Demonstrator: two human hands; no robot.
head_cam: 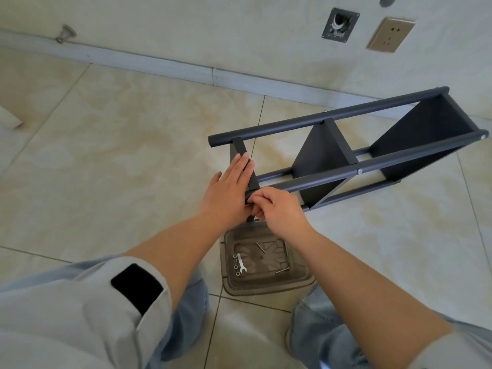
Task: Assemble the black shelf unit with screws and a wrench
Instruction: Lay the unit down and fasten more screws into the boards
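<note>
1. Our black shelf unit (346, 145) lies on its side at centre right, its three panels already between the poles.
2. Our left hand (229, 187) presses flat on the near end panel (243, 155); our right hand (277, 209) pinches at the pole end, likely a screw, hidden.
3. The wrench (241, 263), nuts and spare screws (282, 271) wait in the clear tray (231, 283), lower centre; tightening remains.

Glossy beige marbled floor tiles (119, 134) meet a pale skirting board (159, 63) below an off-white wall (239, 27) carrying a gold-toned power socket (390, 34) and a dark-framed wall port (340, 25).
</note>
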